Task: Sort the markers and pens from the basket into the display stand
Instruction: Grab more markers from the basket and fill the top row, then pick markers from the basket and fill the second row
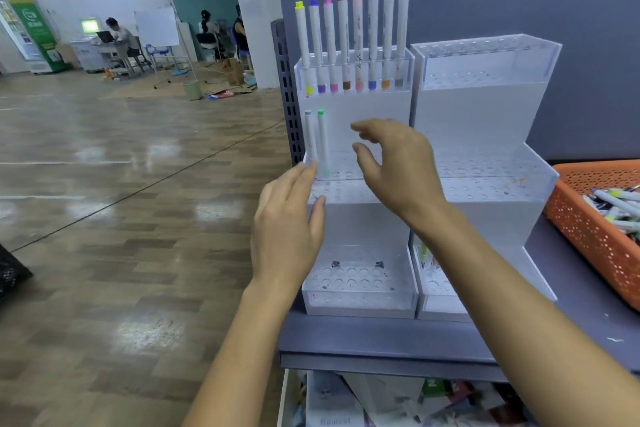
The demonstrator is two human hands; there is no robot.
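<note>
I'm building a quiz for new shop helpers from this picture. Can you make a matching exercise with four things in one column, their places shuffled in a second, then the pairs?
Things
1. yellow-capped marker
2. green-capped marker
3. orange basket
4. right hand

Places
A. at the right end of the shelf
B. left end of the top row of the left display stand
C. in the air before that stand, fingers loosely curled, holding nothing
D. standing in that stand's middle tier

Pairs: 1-B, 2-D, 3-A, 4-C

Clear glossy acrylic display stand (356, 302); perforated plastic basket (588, 236).
</note>
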